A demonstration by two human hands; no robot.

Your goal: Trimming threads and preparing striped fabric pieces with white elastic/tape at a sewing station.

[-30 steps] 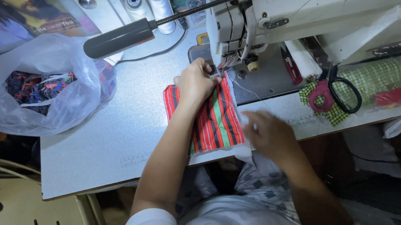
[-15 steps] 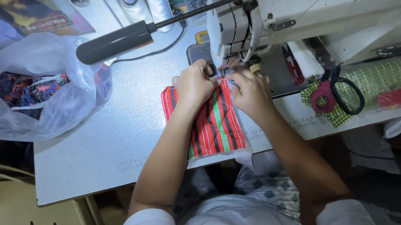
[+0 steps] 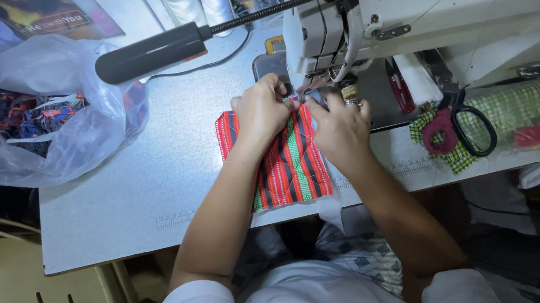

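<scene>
Both hands meet at the far edge of a striped red, green and black cloth [image 3: 284, 163] lying on the grey table [image 3: 154, 190]. The left hand [image 3: 262, 112] pinches the fabric beside the right hand [image 3: 341, 127], just under the head of the white sewing machine [image 3: 402, 10]. A clear plastic bag [image 3: 33, 123] of scraps sits far left; pink-handled scissors [image 3: 458, 125] lie right.

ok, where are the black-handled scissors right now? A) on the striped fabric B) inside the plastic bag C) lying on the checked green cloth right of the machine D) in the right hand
C: the scissors lie on the checked green cloth to the right of the sewing machine, while both the left hand and right hand rest on the striped fabric.
</scene>
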